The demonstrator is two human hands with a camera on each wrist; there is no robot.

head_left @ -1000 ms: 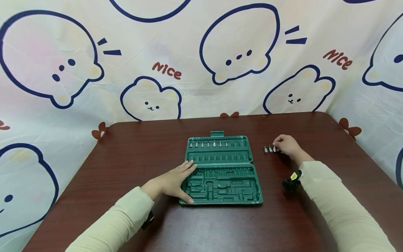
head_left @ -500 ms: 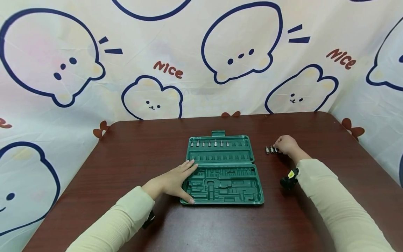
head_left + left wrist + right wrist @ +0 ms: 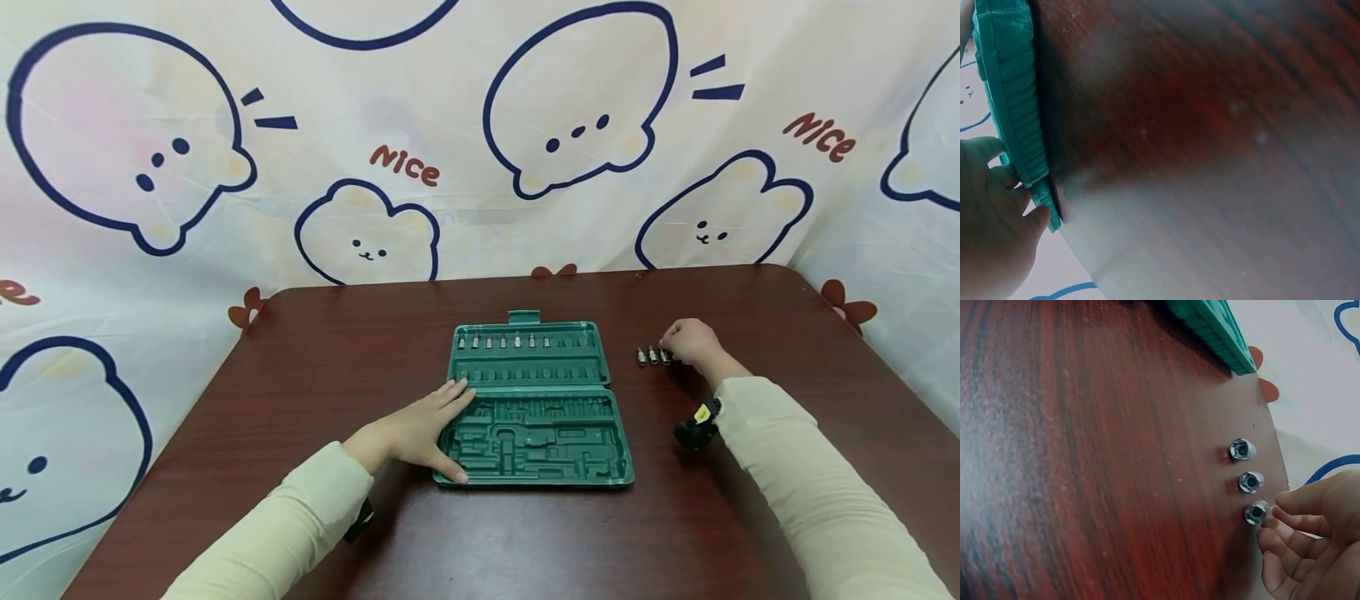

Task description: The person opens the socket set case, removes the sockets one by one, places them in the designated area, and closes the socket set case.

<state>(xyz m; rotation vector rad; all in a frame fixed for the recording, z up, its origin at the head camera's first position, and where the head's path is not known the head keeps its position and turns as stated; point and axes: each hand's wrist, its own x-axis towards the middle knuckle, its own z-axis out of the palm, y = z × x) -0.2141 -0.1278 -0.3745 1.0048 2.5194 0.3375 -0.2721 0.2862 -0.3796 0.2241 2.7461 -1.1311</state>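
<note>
On the dark wooden tabletop [image 3: 315, 392] three small sockets [image 3: 653, 356] stand in a row, well apart from the open green tool case [image 3: 534, 404]; the right hand [image 3: 692, 342] curls its fingertips [image 3: 1280, 515] around the nearest socket [image 3: 1255, 513], touching it, though a firm grip is not yet evident; a shallow pinch could tip it into its neighbours and roll them; the left hand [image 3: 417, 432], fingers spread flat, presses the case's left edge, so the case seems unlikely to slide.
</note>
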